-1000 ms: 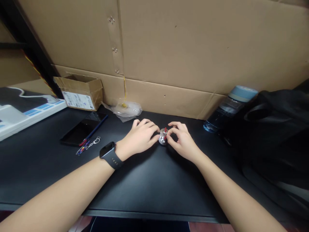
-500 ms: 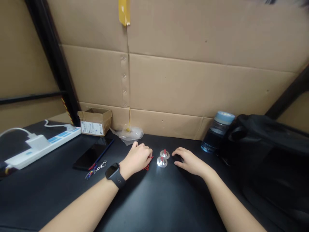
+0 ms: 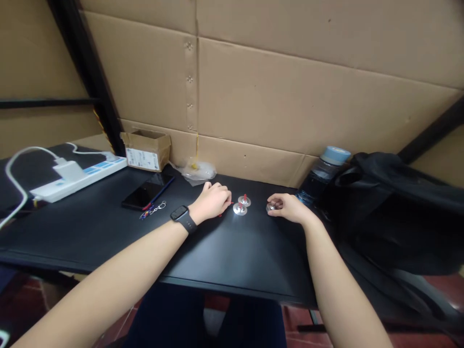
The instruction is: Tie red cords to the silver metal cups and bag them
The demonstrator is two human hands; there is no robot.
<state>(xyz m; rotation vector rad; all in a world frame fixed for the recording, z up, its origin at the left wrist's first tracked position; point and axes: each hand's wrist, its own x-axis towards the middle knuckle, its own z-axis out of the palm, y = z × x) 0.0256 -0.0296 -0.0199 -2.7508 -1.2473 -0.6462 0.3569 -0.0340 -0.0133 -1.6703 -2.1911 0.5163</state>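
two silver discs (image 3: 239, 211) lie close together on the black table (image 3: 232, 256), between the left hand (image 3: 211, 202), curled by a red cord (image 3: 220, 215), its grip impossible to tell, and the right hand (image 3: 293, 209), fingers bent around another silver piece (image 3: 270, 208), clamped or not i cannot tell, near a blue-lidded bottle (image 3: 319, 175).

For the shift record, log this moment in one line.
left hand: by red cord, grip unclear | right hand: fingers around shiny metal piece | between hands: two red-topped metal discs | left side: black phone
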